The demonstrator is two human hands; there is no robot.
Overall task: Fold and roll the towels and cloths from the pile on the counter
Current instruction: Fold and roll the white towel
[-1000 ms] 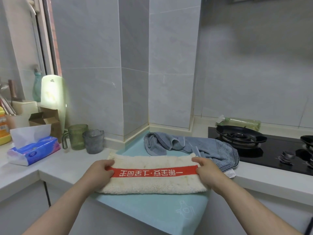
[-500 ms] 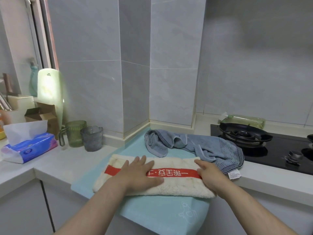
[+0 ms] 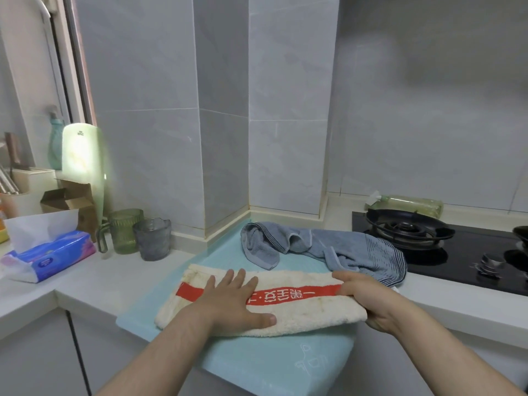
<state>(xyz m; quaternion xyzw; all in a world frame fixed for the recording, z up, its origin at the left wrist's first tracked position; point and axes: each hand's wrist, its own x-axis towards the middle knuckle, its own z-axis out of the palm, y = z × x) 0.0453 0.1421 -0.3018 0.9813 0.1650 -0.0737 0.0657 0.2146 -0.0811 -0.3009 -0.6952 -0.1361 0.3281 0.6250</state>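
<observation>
My left hand (image 3: 231, 304) lies flat, fingers straight and spread, pressing the folded cream towel (image 3: 308, 312) onto the light-blue cloth (image 3: 257, 361) on the counter (image 3: 94, 284). My right hand (image 3: 368, 301) curls round the towel's right end. A crumpled grey-blue towel (image 3: 328, 250) lies just behind.

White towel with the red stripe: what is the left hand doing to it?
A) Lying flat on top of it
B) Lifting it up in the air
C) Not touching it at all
A: the left hand lies flat, fingers straight and spread, on top of the white towel, which rests on the light blue mat.
</observation>
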